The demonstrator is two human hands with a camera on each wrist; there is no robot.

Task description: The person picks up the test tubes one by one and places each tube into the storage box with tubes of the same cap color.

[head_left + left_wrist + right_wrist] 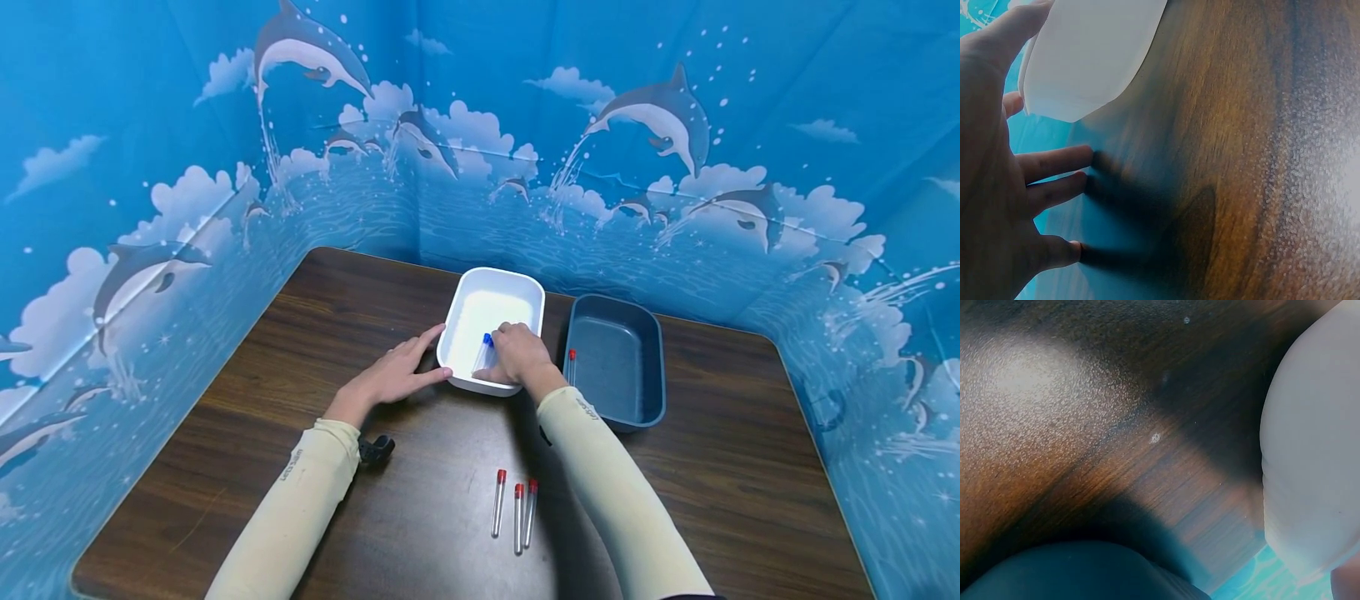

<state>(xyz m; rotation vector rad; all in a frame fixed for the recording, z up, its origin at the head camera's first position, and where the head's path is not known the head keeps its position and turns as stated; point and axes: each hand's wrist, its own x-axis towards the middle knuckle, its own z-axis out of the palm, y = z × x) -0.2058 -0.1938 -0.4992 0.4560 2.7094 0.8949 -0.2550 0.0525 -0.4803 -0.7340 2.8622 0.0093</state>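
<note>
In the head view, my right hand [521,354] reaches down into a white plastic bin [491,279]. Blue-capped clear test tubes [481,354] lie inside it, right beside the thumb and partly covered by the hand. I cannot tell whether these fingers pinch a tube. My left hand [393,375] is at the bin's left side, thumb by the near corner and index finger along the side wall. Its other fingers extend straight toward the tabletop in the left wrist view, next to the bin's outer wall [1094,56]. The right wrist view misses the right fingers.
A dark grey bin [618,354] stands right of the white one, with a red-capped tube [572,367] against its left wall. Three red-capped test tubes [518,518] lie on the brown wooden table [420,500], near the right forearm. A blue dolphin-print curtain [480,192] hangs behind.
</note>
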